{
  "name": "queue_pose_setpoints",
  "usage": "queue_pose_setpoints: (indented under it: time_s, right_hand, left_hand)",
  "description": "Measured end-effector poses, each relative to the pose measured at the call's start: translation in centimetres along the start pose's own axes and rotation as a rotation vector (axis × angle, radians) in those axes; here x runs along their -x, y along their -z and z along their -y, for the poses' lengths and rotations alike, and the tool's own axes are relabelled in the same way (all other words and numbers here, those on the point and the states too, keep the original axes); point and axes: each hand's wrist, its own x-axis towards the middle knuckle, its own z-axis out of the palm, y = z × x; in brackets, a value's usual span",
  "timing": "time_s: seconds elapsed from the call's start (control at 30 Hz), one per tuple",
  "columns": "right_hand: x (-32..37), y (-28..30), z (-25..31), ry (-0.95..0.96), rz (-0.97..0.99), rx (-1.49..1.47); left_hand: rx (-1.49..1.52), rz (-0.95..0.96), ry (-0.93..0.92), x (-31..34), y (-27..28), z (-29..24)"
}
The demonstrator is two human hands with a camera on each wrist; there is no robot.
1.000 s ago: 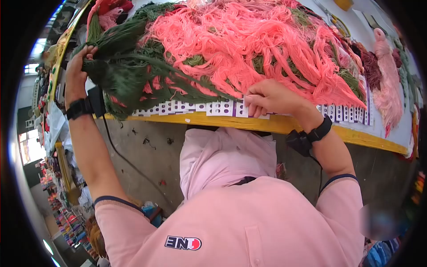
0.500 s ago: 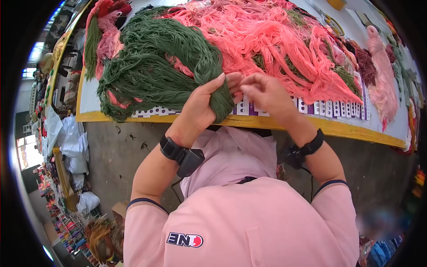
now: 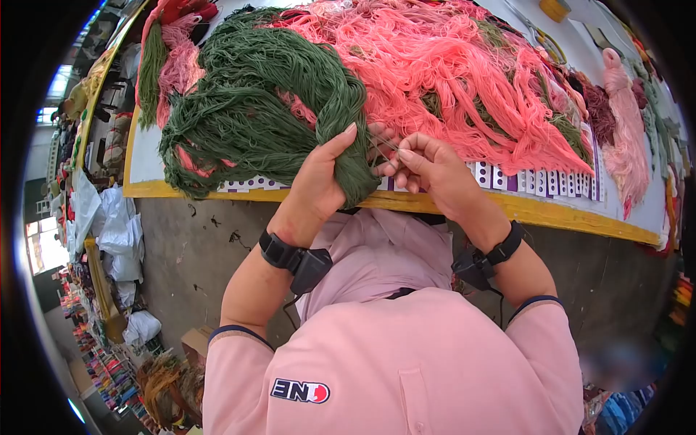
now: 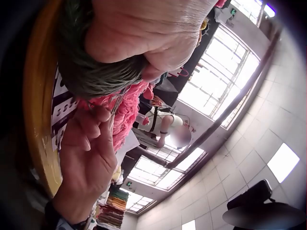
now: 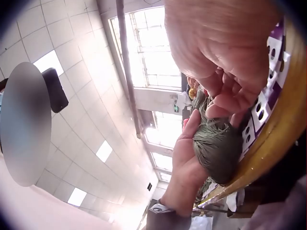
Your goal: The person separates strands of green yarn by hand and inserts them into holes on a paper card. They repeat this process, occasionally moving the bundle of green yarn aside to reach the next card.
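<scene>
A thick dark green yarn hank (image 3: 261, 101) lies over the left part of the pink yarn (image 3: 449, 80). The left hand (image 3: 326, 170) grips its looped end, thumb on the near side and fingers wrapped behind. Just right of that loop, the right hand (image 3: 438, 174) pinches a thin strand between thumb and fingers, close to the left fingertips. In the left wrist view the green yarn (image 4: 100, 76) bulges under the left hand (image 4: 144, 33), and the right hand (image 4: 88, 153) holds strands at its edge. The right wrist view shows the green loop (image 5: 216, 148) in the left palm.
White cards with dark holes (image 3: 536, 180) line the table's yellow edge (image 3: 580, 220). At the right lies a pale pink hank (image 3: 627, 138); scissors (image 3: 549, 45) and a yellow roll (image 3: 554, 9) are at the back. White bags (image 3: 119, 232) hang at the left.
The left hand has come from the far left to the middle, bringing the green hank's end. The right hand, at first by the table edge, has moved beside it and now pinches a strand.
</scene>
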Motion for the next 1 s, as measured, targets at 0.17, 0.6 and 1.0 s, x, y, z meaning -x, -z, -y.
queue_pose_setpoints:
  time_s: [0.17, 0.6, 1.0]
  right_hand:
    - [0.4, 0.3, -0.4, 0.032, -0.003, 0.057]
    - [0.6, 0.6, -0.7, 0.037, -0.023, 0.069]
    - [-0.1, -1.9, 0.7, 0.024, -0.048, 0.201]
  left_hand:
    - [-0.065, -0.017, -0.016, 0.2, -0.4, -0.3]
    - [-0.129, 0.022, 0.001, 0.6, -0.2, -0.6]
    - [-0.168, 0.06, 0.01, 0.2, -0.8, -0.6]
